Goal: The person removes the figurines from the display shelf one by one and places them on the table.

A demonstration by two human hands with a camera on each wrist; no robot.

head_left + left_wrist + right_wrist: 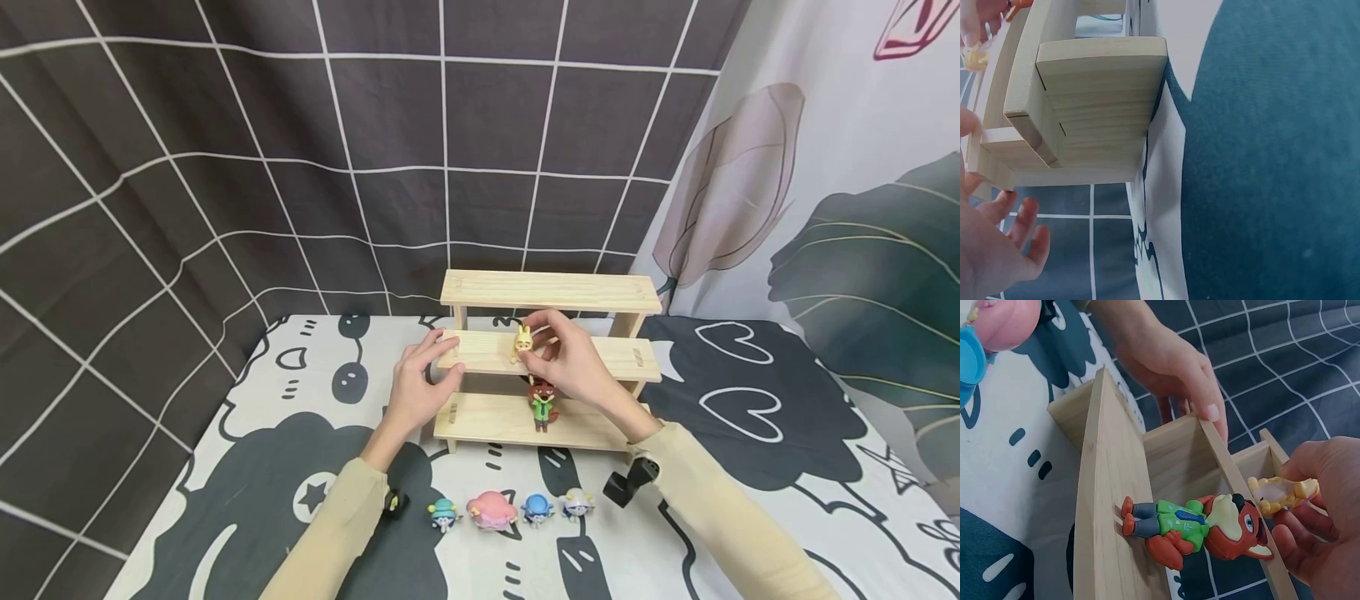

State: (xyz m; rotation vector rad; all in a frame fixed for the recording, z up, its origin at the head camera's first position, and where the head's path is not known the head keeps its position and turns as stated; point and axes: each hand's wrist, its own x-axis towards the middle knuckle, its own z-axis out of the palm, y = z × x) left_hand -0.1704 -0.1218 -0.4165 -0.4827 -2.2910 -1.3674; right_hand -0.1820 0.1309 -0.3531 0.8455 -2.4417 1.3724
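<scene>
My right hand (566, 354) pinches a small yellow rabbit-eared figurine (522, 340) at the middle tier of a three-tier wooden shelf (555, 291). In the right wrist view the figurine (1282, 492) lies between thumb and fingers, partly covered by them. My left hand (418, 385) holds the left end of that middle tier, thumb on its front edge; in the left wrist view several fingers of the left hand (997, 250) stand off the wood. A red fox figurine (542, 406) in a green shirt and blue tie stands on the lowest tier, beneath my right hand.
In front of the shelf, a row of figurines rests on the patterned cloth (300, 467): a green-hatted one (444, 515), a pink one (492, 511), a blue-hatted one (537, 509) and a pale one (577, 503). A dark grid-patterned curtain (390, 108) hangs behind.
</scene>
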